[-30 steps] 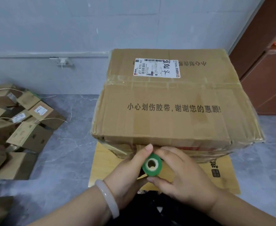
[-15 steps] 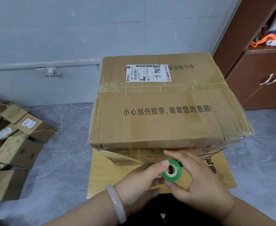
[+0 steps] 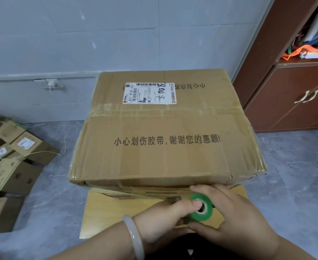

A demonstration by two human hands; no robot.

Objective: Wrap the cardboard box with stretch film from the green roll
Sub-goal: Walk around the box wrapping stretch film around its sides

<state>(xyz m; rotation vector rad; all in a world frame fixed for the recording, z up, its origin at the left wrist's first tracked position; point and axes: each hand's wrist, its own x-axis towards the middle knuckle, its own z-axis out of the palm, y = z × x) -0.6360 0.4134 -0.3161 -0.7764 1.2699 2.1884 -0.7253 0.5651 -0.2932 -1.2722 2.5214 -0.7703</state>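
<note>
Looks partway through, at an early-to-middle stage by judgement. Shows a small green roll of stretch film [image 3: 204,210] held low against the near face of the large brown cardboard box with a white shipping label [image 3: 165,143], toward that face's right end. Finds the left grip [image 3: 162,217] closed on the roll, thumb pressed over the core's open end, and the right grip [image 3: 236,221] curled round it from the other side, forefinger above and thumb below. Hints at film already laid: a glossy, faintly wrinkled sheen along the box's lower near face and at both side edges. Leaves the top bare, with label and black printed lettering uncovered. Leaves, on that reading, more turns round the sides, then cutting and smoothing the tail.

Cannot make out the film strand between roll and box; too clear to trace. Hides the far face and most of both sides, so no count of turns possible. Covers much of the pale wooden desk [image 3: 101,212] under the box, legs out of sight. Cuts off both forearms at the lower edge, a pale bangle [image 3: 133,237] on the left wrist.
</note>
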